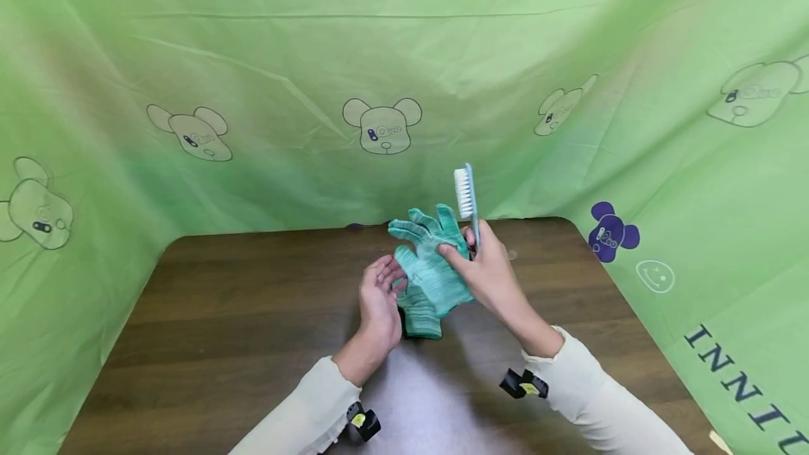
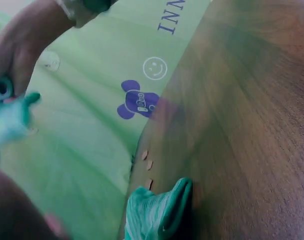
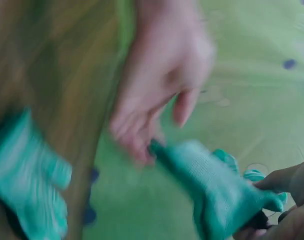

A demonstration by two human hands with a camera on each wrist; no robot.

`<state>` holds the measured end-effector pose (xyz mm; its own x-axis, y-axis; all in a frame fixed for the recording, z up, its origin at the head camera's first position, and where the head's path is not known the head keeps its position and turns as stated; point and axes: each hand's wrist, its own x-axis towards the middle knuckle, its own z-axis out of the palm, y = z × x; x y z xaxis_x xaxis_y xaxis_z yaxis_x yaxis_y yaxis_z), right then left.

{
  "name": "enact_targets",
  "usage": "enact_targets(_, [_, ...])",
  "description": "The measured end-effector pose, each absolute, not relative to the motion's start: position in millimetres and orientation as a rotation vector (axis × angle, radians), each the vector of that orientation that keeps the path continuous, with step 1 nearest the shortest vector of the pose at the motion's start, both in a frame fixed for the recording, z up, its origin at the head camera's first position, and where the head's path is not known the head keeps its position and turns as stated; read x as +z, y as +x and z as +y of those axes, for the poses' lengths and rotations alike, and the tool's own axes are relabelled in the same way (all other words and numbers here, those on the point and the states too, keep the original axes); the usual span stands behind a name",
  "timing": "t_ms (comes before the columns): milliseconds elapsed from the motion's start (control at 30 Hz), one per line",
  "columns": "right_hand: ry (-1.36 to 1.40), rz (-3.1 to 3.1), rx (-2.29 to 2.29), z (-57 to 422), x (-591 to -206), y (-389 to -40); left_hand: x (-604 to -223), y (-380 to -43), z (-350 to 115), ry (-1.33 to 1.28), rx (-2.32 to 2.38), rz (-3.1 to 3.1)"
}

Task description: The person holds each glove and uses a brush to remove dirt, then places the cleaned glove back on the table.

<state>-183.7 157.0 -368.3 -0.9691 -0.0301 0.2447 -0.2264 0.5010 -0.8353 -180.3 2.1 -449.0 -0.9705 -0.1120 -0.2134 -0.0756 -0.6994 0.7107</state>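
Observation:
In the head view my right hand (image 1: 496, 276) holds a green knitted glove (image 1: 436, 269), thumb laid over its palm side. The same hand grips a light-blue brush (image 1: 470, 195), its white bristles pointing left and its head upright above the glove. My left hand (image 1: 379, 304) is palm up at the glove's left side, fingers loosely bent, with nothing gripped. In the right wrist view its fingertips are right at a dark green corner of the held glove (image 3: 217, 185). A second green glove (image 3: 29, 180) lies on the table, partly hidden under the held one in the head view.
The brown wooden table (image 1: 253, 300) meets a green printed curtain (image 1: 284, 181) at its back and sides. Small brownish pieces (image 2: 149, 165) lie near the table's edge in the left wrist view. A black wrist strap (image 1: 523, 383) sits on the right sleeve.

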Motion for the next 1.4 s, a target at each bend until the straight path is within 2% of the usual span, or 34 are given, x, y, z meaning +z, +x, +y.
enact_targets(67, [0.198, -2.487, 1.679, 161, -365, -183, -448, -180, 1, 0.293, -3.003, -1.193])
enact_targets(133, [0.173, -2.448, 1.801, 164, -364, -183, -445, -179, 1, 0.090, -3.162, -1.181])
enact_targets(200, [0.141, -2.444, 1.816, 166, -368, -183, -442, -178, 3, -0.107, -3.251, -1.168])
enact_targets(267, [0.111, -2.457, 1.774, 169, -374, -184, -438, -177, 6, -0.180, -3.270, -1.136])
enact_targets(433, [0.071, -2.475, 1.628, 171, -387, -185, -433, -179, 15, -0.090, -3.228, -1.148])
enact_targets(700, [0.084, -2.532, 1.339, 171, -394, -184, -432, -179, 22, -0.127, -3.228, -1.240])
enact_targets(900, [0.093, -2.544, 1.253, 188, -395, -182, -436, -179, 24, -0.041, -3.306, -1.154])
enact_targets(1033, [0.159, -2.586, 1.068, 198, -395, -170, -439, -180, 28, 0.023, -3.330, -1.086])
enact_targets(1233, [0.387, -2.688, 0.557, 195, -410, -139, -439, -180, 36, -0.018, -3.328, -1.032])
enact_targets(1400, [0.393, -2.590, 0.354, 199, -422, -136, -439, -183, 44, -0.073, -3.372, -0.897])
